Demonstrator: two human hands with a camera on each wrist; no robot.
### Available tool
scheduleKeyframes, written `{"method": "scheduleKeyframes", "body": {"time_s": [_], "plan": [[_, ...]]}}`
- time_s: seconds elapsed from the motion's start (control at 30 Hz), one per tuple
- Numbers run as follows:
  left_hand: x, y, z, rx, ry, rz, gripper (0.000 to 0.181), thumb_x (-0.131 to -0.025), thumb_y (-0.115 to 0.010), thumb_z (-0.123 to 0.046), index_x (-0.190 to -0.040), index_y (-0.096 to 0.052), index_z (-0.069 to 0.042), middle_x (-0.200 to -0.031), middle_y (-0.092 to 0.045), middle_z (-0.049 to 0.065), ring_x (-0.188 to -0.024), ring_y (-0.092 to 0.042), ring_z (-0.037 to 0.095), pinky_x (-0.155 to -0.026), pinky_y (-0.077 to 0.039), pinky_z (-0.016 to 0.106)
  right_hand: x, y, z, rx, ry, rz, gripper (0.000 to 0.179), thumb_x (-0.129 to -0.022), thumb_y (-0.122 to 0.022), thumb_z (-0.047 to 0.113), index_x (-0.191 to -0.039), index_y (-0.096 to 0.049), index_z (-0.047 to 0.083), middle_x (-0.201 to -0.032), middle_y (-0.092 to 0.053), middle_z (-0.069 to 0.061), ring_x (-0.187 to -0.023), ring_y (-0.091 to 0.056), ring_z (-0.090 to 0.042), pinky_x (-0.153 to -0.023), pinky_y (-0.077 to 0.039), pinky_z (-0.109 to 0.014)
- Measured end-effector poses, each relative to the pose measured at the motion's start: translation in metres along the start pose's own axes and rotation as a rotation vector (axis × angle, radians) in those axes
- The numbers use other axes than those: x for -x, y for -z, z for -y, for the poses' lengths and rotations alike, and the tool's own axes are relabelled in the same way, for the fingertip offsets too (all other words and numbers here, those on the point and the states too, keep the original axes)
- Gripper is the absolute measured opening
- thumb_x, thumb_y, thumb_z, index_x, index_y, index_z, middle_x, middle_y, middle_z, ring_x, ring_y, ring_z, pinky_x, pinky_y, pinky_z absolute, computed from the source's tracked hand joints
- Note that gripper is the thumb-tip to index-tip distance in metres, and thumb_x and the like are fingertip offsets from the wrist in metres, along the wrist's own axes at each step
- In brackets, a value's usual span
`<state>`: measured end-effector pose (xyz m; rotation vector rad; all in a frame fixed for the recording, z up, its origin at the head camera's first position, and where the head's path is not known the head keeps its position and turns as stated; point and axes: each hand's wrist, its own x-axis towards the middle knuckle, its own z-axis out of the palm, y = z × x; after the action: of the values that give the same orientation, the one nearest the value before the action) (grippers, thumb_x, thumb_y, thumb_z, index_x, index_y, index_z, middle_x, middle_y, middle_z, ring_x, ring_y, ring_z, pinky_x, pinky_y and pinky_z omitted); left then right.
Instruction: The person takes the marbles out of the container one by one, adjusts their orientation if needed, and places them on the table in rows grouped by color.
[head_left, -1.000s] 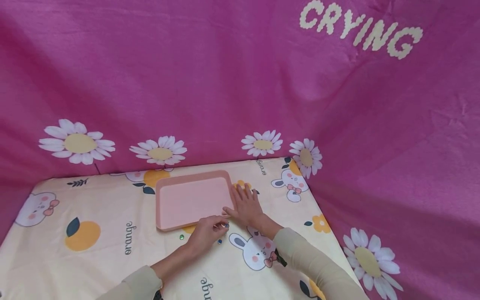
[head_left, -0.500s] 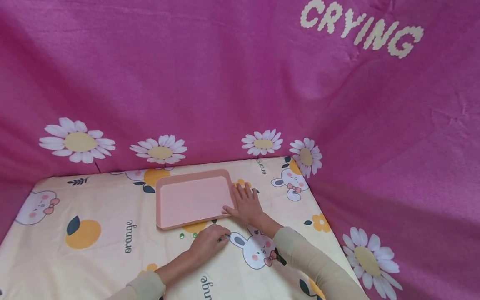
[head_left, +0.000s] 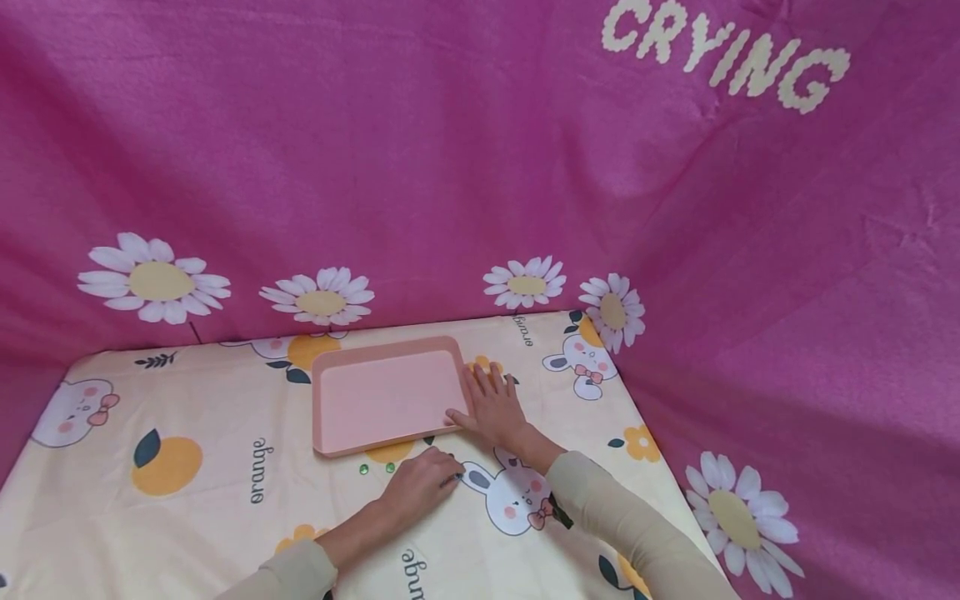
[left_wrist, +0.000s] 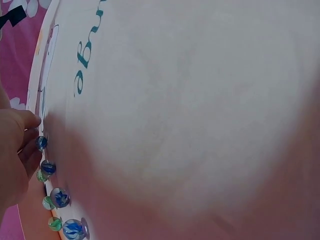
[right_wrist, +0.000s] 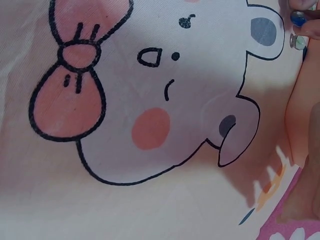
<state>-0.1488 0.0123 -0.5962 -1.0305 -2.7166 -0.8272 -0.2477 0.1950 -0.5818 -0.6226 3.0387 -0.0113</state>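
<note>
In the head view my left hand [head_left: 420, 485] is low over the cloth in front of the pink tray [head_left: 386, 400]. Its fingertips pinch a blue marble [left_wrist: 41, 143], seen in the left wrist view. Below it there, several other blue marbles [left_wrist: 60, 197] and green marbles [left_wrist: 55, 223] form two rows on the cloth. The head view shows two green marbles [head_left: 364, 469] left of the hand; the rest are hidden behind it. My right hand [head_left: 495, 410] rests along the tray's right side, fingers straight, thumb over the near right corner.
A pale cloth [head_left: 217, 533] printed with rabbits and oranges covers the table. Magenta curtains [head_left: 420, 167] with printed daisies stand behind and to the right. The tray has a low raised rim all round.
My left hand has moved slightly right and toward me, onto the loose blue marble's spot, and that marble is now covered. A second green marble has come into view. The right hand stays put.
</note>
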Motion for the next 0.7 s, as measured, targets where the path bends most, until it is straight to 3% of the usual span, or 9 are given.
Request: {"method": "scheduleKeyframes", "body": {"time_s": [0.33,0.7], "plan": [[-0.0028,-0.0017,-0.0006,-0.077,-0.022,0.055,0.012,-0.09,-0.074,-0.016,-0.101,-0.078,-0.015,-0.096,-0.073,-0.004,-0.086,-0.061,0.013,-0.069,-0.053,0.025,-0.0008,0.0007,0.0012,-0.001,-0.013,0.016,0.091,-0.094,-0.041,0.069,-0.16,-0.018,0.011,-0.162,-0.024,-0.015,-0.148,-0.016,-0.042,-0.114,-0.019,-0.064],[-0.0038,-0.0037,0.0014,-0.106,-0.038,0.064,0.011,-0.091,-0.073,-0.018,-0.101,-0.078,-0.016,-0.094,-0.073,-0.004,-0.085,-0.06,0.013,-0.067,-0.052,0.026,-0.0015,-0.0002,0.0009,0.03,-0.008,0.003,0.09,-0.094,-0.039,0.07,-0.16,-0.02,0.011,-0.162,-0.026,-0.014,-0.147,-0.019,-0.042,-0.114,-0.021,-0.063]]}}
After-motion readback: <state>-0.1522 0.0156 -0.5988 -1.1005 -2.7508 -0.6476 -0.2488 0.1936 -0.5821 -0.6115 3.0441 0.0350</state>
